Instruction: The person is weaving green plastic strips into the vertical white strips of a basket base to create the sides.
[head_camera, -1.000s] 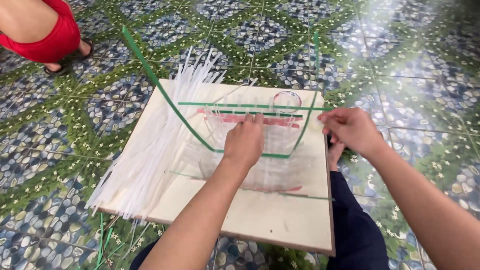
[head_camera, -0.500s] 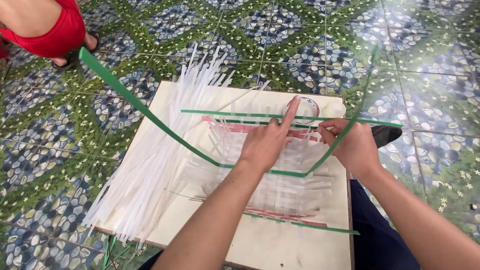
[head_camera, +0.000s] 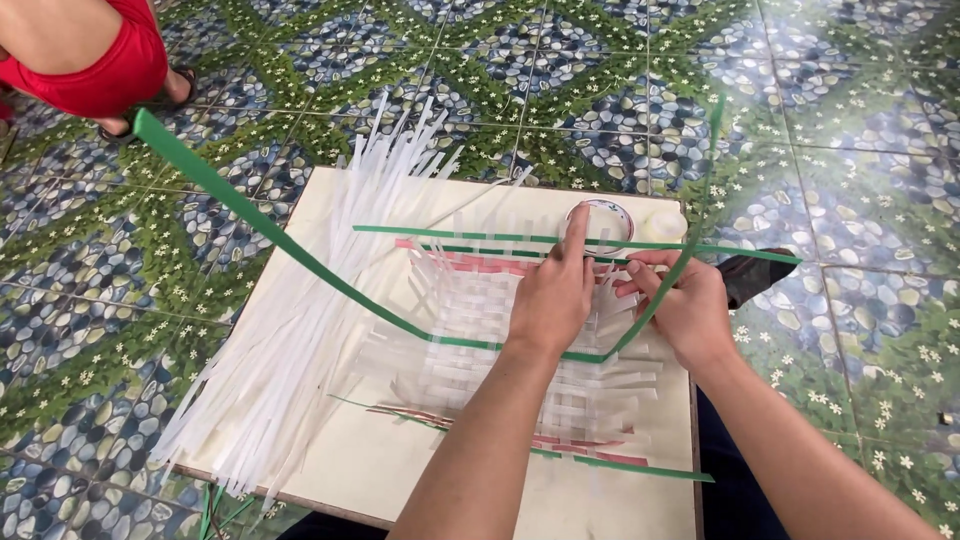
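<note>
Woven mat: white strips interlaced on the board, right under my hands.
Left hand: flat, fingers extended, pressing the weave.
Right hand: pinching the green strip beside it.
Loose white strips: fanned left of my left hand.
Risk: I judge the springy green strip could slip free and loosen rows.

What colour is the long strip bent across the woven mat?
Green strip, clearest in the head view.
</note>
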